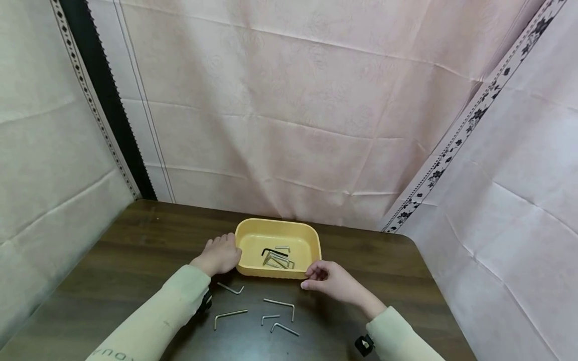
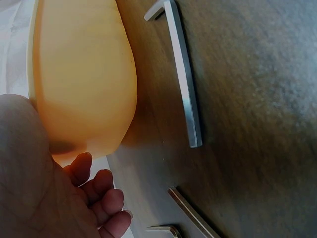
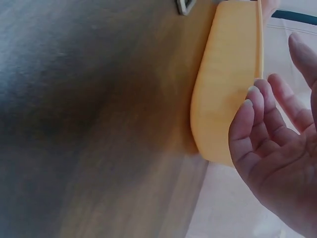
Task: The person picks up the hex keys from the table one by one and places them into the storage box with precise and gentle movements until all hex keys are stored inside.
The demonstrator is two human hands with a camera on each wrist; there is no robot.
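A yellow plastic tray (image 1: 257,272) stands near the table's back edge, with several silver hex keys and a black hex key (image 1: 274,251) lying in it. My left hand (image 1: 220,254) holds the tray's left end, thumb at the rim and fingers around the outer corner. At the front right corner, my right hand (image 1: 334,282) has its fingers loosely bent by the rim and the thumb apart from them. Several more hex keys lie on the table in front, among them a long one (image 1: 231,314) at left and a silver one (image 2: 182,74) close beside the tray.
The dark wooden table (image 1: 361,311) ends at a pale cloth curtain (image 1: 289,125) just behind the tray. White cloth also hangs along the left and right sides. Two hex keys, a short one (image 1: 270,317) and a bent one (image 1: 284,329), lie between my forearms.
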